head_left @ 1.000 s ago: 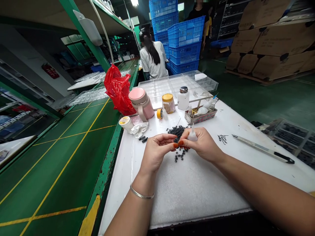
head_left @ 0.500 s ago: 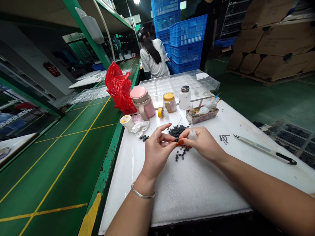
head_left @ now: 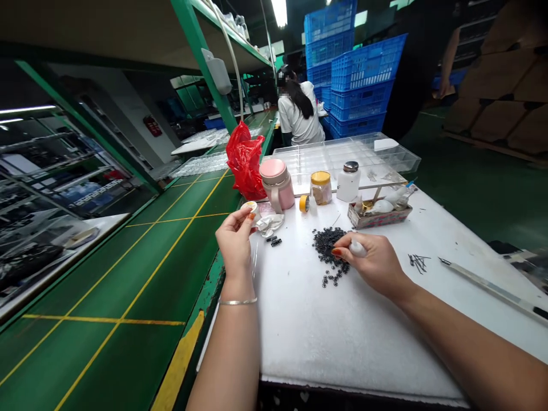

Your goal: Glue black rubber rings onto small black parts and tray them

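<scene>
My left hand (head_left: 235,240) is raised at the table's left edge, thumb and fingers pinched together. Whatever it may hold is too small to make out. Right behind its fingertips stands a small white tub (head_left: 252,209), partly covered by them; I cannot tell whether they touch. My right hand (head_left: 374,260) is closed around a small white squeeze bottle (head_left: 358,249), its thumb and forefinger together at the right side of a pile of small black ring-like parts (head_left: 327,242). Several short black pieces (head_left: 274,242) lie by a crumpled white tissue (head_left: 269,224).
Behind the pile stand a pink mug (head_left: 276,185), yellow tape roll (head_left: 303,203), yellow-lidded jar (head_left: 321,187), white bottle (head_left: 348,182) and small box of bottles (head_left: 381,218). Black pins (head_left: 417,262) and a pen-like tool (head_left: 483,282) lie right. A green conveyor (head_left: 141,274) runs left.
My hands have parted. The left moved from the pile to the left, towards the white tub; the right stays by the pile with the squeeze bottle. The whole view has shifted.
</scene>
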The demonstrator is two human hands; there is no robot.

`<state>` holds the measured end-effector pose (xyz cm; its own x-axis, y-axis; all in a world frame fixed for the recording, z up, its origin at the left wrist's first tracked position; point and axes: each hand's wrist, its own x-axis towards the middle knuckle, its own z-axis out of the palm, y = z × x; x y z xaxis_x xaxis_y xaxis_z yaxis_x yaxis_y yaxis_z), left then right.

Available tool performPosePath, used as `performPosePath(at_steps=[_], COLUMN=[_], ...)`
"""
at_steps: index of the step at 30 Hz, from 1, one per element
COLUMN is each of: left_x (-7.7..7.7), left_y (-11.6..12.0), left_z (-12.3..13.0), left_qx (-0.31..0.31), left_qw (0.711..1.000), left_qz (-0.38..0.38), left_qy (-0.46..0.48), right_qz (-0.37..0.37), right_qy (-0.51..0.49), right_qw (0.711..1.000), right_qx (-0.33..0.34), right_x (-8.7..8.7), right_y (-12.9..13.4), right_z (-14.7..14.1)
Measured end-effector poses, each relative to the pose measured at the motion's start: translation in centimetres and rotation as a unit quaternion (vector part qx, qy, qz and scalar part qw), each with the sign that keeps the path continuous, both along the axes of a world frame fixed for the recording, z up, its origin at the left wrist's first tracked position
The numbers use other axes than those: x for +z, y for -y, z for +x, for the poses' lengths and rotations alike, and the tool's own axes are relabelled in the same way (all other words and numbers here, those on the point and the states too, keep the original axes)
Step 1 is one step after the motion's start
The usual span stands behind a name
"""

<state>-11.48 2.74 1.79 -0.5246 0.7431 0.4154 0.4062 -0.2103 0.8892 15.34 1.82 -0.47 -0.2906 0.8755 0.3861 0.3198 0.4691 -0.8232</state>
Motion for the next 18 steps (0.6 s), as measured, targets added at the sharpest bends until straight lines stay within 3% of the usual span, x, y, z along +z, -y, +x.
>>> performPosePath(at_steps=[3, 6, 9, 13, 16, 18], left_x=[-0.9, -1.4, -0.7, 1.0, 1.8, 2.0], left_y=[-2.1, -3.6, -3.9, -2.1, -0.1, 1.2], left_z=[-1.2, -1.3, -1.2, 0.0, 2.4, 4.3], left_qx=[0.036, 0.035, 0.022, -0.024, -0.140, -0.213], left_qw=[0.978, 0.964, 0.959, 0.970, 0.982, 0.973], left_qz=[-0.113, -0.135, -0.140, -0.119, -0.086, -0.085], left_qy=[-0.170, -0.224, -0.243, -0.209, -0.096, -0.021], right_qz=[-0.003, -0.004, -0.008, 0.011, 0.041, 0.057], right_qy=[0.004, -0.003, -0.020, -0.038, -0.042, -0.034], right_qw=[1.000, 1.000, 1.000, 0.999, 0.998, 0.997], right_qx=[0.001, -0.012, -0.022, -0.033, -0.034, -0.031], right_x=[-0.1, -0.2, -0.3, -0.3, -0.2, 0.0], right_y=[-0.2, -0.4, -0.6, -0.7, -0.5, -0.2], right_z=[0.0, 0.2, 0.4, 0.4, 0.2, 0.1])
